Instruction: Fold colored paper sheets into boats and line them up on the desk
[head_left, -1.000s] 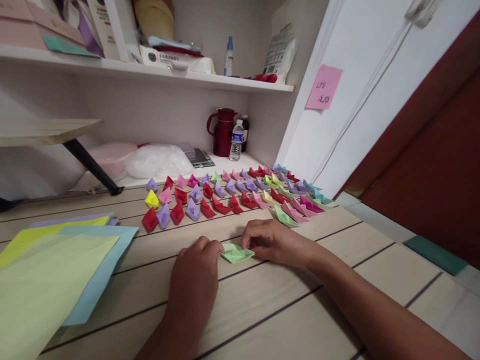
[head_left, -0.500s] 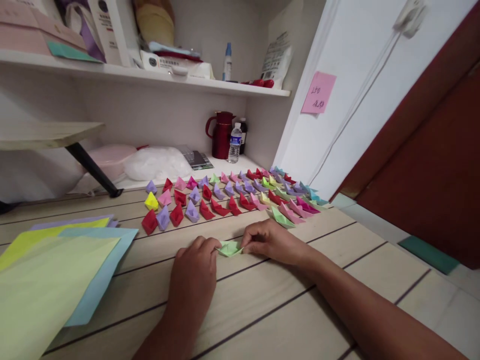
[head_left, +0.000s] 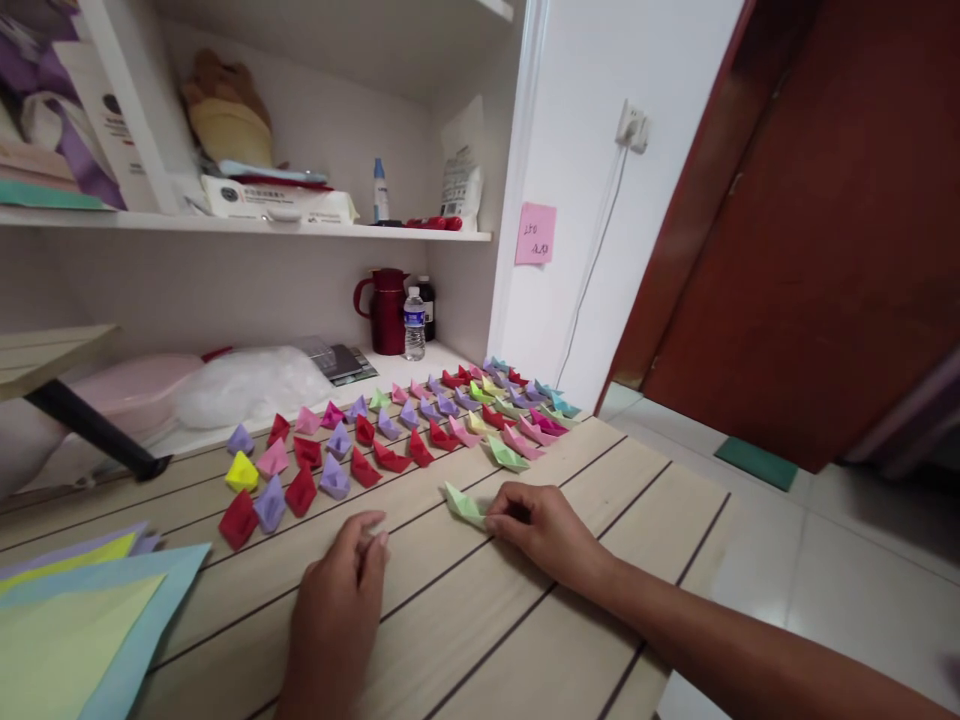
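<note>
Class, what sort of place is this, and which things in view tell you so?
Probably a home room used for paper craft: rows of paper boats on a wooden table, coloured sheets stacked nearby, and white shelves with a jug and bottle. The right hand pinches a green boat.

Just my own two arms in shot, nothing fancy. My left hand (head_left: pixel 337 590) and right hand (head_left: pixel 544 525) are bare, fingers plain. Both forearms are bare skin as well: the right forearm (head_left: pixel 750 650) shows a long stretch, the left forearm (head_left: pixel 315 695) only a short bit past the wrist.
</note>
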